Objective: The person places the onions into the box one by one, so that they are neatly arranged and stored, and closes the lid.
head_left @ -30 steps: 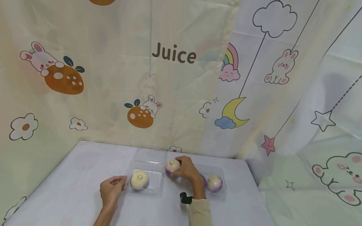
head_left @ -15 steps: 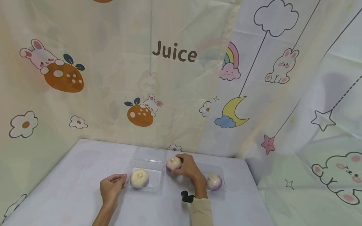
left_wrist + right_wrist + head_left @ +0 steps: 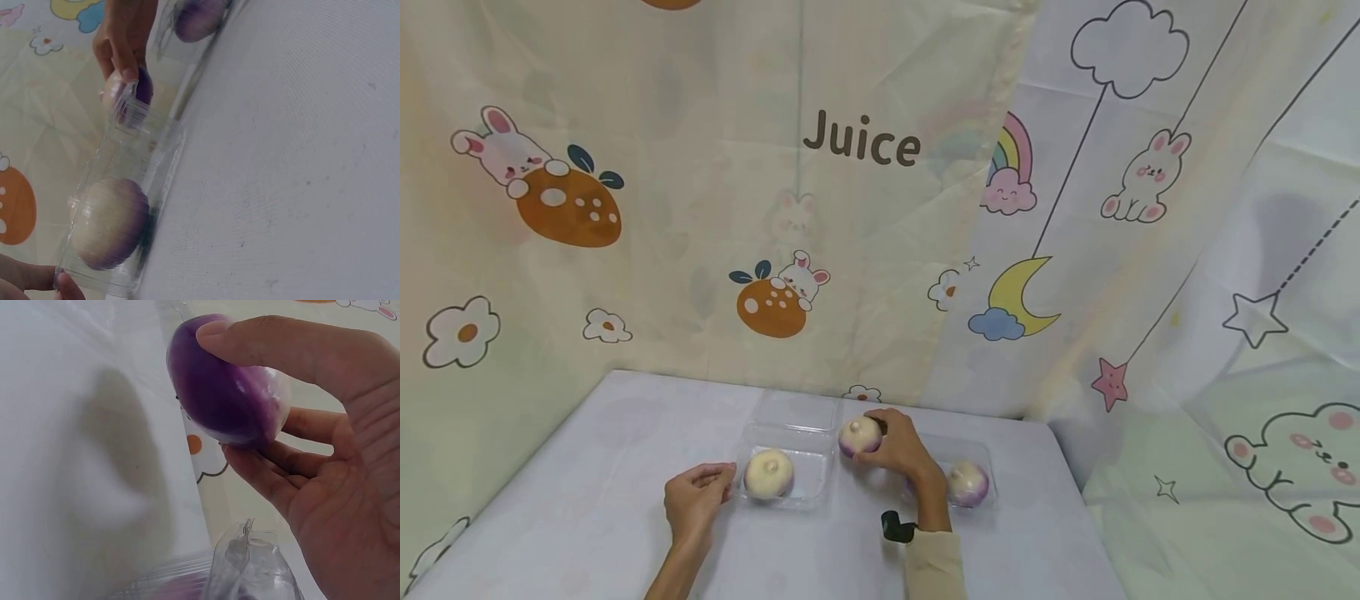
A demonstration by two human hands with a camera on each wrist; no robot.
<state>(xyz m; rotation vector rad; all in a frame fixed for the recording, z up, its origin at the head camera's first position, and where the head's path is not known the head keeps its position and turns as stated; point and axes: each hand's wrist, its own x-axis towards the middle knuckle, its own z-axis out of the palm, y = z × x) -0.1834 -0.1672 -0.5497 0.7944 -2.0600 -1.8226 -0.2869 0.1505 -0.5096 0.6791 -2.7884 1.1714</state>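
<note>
My right hand (image 3: 901, 450) grips a turnip (image 3: 857, 435), cream on top with a small knob and purple below. In the right wrist view the thumb lies on the turnip's purple side (image 3: 215, 387), which is above the white table. A clear plastic box (image 3: 816, 475) with its lid (image 3: 797, 410) folded back holds another turnip (image 3: 767, 473) at its left end. At that box's left edge, my left hand (image 3: 691, 500) pinches the rim between thumb and finger, as the left wrist view shows.
A second clear box (image 3: 991, 500) stands to the right, with a turnip (image 3: 967, 483) in it; my right wrist hides part of this box. A black device (image 3: 897, 527) is at the right wrist. Printed curtains (image 3: 880, 250) hang behind the white table (image 3: 775, 550).
Over the first half second, my right hand shifts slightly to the right with the turnip, and its forearm covers more of the right box. The left hand stays at the box edge.
</note>
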